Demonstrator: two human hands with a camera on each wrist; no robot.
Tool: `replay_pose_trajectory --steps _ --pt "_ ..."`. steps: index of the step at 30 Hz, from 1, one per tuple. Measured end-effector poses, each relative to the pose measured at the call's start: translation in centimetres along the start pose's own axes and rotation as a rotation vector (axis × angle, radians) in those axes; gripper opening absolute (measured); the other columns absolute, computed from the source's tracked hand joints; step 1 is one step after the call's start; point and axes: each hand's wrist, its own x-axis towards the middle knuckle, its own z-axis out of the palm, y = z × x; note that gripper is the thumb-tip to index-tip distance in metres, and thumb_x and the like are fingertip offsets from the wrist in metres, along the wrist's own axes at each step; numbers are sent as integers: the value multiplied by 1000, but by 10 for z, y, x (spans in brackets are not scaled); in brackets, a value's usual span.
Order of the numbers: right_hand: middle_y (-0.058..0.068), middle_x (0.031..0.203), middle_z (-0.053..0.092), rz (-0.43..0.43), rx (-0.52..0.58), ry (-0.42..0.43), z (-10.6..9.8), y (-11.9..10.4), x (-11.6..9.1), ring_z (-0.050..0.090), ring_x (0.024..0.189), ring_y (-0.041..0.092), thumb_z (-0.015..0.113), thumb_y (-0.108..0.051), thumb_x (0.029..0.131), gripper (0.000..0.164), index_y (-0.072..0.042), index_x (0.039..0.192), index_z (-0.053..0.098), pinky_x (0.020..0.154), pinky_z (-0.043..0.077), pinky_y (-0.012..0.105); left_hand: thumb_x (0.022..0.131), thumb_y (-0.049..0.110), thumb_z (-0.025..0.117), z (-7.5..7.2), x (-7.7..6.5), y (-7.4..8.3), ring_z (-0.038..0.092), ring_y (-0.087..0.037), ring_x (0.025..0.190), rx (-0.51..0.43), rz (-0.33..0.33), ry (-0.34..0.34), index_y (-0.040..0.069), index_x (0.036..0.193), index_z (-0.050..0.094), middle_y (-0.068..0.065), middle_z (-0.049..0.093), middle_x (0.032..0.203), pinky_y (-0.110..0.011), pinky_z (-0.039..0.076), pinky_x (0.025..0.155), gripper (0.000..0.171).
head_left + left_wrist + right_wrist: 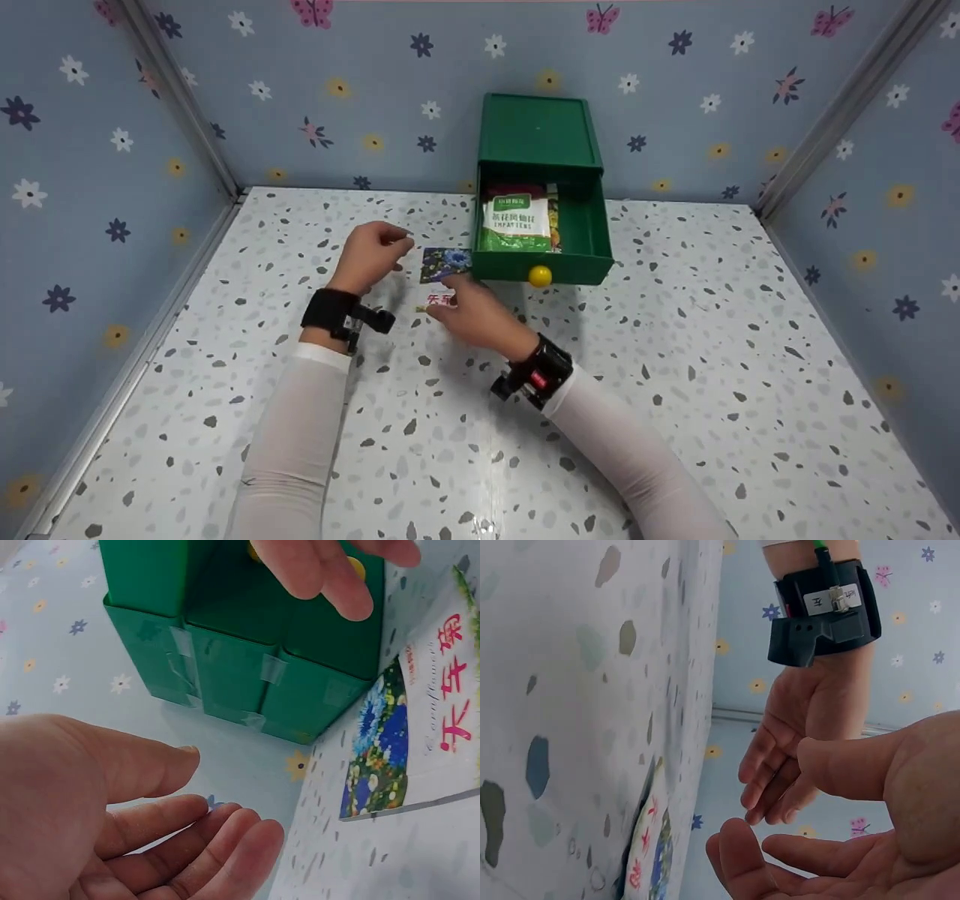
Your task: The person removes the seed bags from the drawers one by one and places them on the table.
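A seed packet (446, 264) with blue cornflowers and red characters lies on the table, left of the green drawer's front corner. My right hand (480, 311) hovers over it in the head view, hiding part of it. Its fingers (810, 855) are spread loosely with nothing between them in the right wrist view. To the packet's left is my left hand (373, 255), thumb and fingers apart and holding nothing. The left wrist view shows the packet (442, 712) printed side up, the right hand's fingertips (352, 600) near the cabinet's yellow knobs.
The green drawer cabinet (536, 131) stands against the back wall. Its top drawer (525, 268), with a yellow knob (540, 276), is pulled out and holds an impatiens seed packet (516, 221) and others. Flower-patterned walls (420, 75) enclose the speckled table (675, 337).
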Motion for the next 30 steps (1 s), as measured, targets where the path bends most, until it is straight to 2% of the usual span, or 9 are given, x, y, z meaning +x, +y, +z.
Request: replay_pose_trajectory --steps 3,5,11,17,23,30 --pt "21 152 64 -34 -3 -2 -3 -10 -8 69 124 30 71 -35 112 67 -1 165 48 102 60 45 112 26 67 -2 -1 4 77 -34 95 12 7 17 -2 141 72 -19 75 126 -47 63 88 41" --pt "17 149 64 -58 3 -2 -6 -17 -14 69 123 27 71 -34 112 64 -3 164 51 100 60 42 112 27 67 -3 -2 7 76 -32 96 8 8 23 -1 142 72 -18 75 126 -47 63 88 41" --pt "12 152 63 -146 33 5 -17 -35 -31 70 121 22 70 -31 113 56 -5 160 56 99 60 37 113 27 67 -4 -7 20 75 -31 101 8 22 42 0 145 70 -18 74 129 -43 63 87 42" --pt "11 146 67 -225 98 58 -38 -48 -50 71 120 20 71 -28 113 50 -3 155 61 103 59 33 112 27 69 -2 -11 36 74 -32 104 -21 42 58 0 143 71 -17 74 130 -34 63 81 42" --pt "8 139 71 -244 157 127 -58 -54 -60 70 119 20 71 -25 113 43 -6 150 65 102 58 34 113 30 69 2 -18 52 74 -35 112 -59 91 71 0 142 72 -16 74 127 -33 65 79 42" --pt "12 138 72 -207 201 213 -81 -47 -59 70 116 20 71 -22 112 40 -5 149 67 100 58 38 113 33 69 9 -19 77 75 -28 104 -53 158 65 2 141 73 -13 77 123 -33 64 79 42"
